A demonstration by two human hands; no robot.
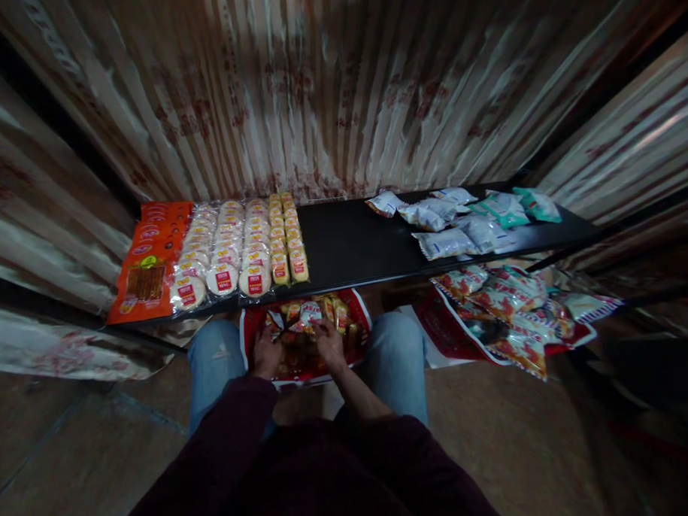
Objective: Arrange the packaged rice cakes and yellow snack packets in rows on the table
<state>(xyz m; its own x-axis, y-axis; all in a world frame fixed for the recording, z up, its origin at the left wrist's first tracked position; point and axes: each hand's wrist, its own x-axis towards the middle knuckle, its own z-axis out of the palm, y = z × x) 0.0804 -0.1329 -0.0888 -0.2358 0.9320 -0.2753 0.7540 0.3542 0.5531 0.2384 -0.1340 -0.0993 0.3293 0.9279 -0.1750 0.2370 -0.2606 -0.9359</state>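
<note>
A red box [360,311] with a pale rim sits low between my knees, under the shelf's front edge, with small yellow-wrapped snacks inside. My left hand [267,355] reaches into its left side, fingers curled at a small dark-and-white snack packet [275,320]. On the right, my right hand [330,344] is closed at the lower edge of a white-and-red snack packet [311,315]. Dim light blurs the fingertips. Above the box, rows of round white wrapped cakes [222,277] and narrow yellow wrapped cakes [299,264] lie on the black shelf [343,247].
An orange snack bag [146,257] lies at the shelf's left end. White-blue packets [445,244] and green-white packets [537,204] lie toward its right. Below right, a second red box [445,326] is heaped with larger snack bags [515,297]. A striped curtain [327,100] hangs behind.
</note>
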